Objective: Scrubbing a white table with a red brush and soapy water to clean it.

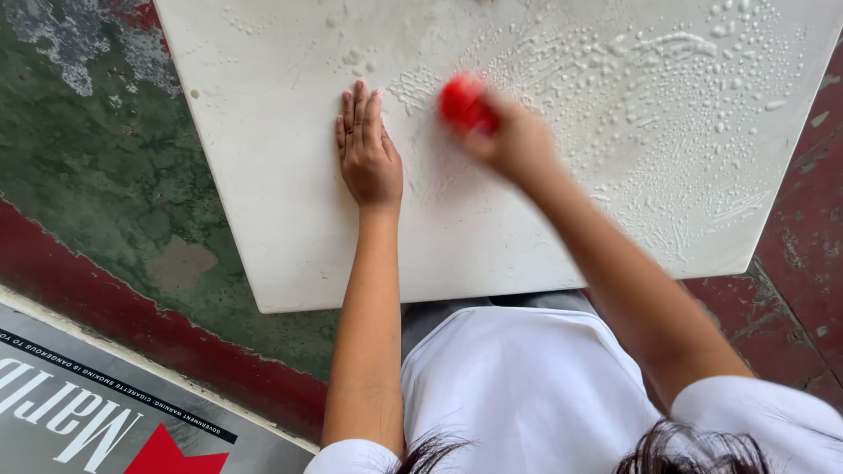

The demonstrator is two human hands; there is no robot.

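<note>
One red scrubber [463, 103], perhaps a sponge, is being gripped by the blurred right hand [514, 140]; the left hand [369, 158] is lying spread flat on one wet white tabletop [263, 132] over green-red floor [105, 175].

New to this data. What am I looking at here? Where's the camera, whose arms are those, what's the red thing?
There is no machine here: a person works with two bare hands, and the one picture comes from a camera worn on that person's head, looking straight down. That is why you see hair and a white shirt at the bottom edge.

The white tabletop is a square slab, wet with beads and streaks of water, mostly on its right side. The left hand lies flat on it, fingers together. The right hand grips a small red object; it is motion-blurred, so I cannot tell what kind of thing it is.

Below the table is a worn floor painted green and red, and a grey printed sign at lower left.
</note>
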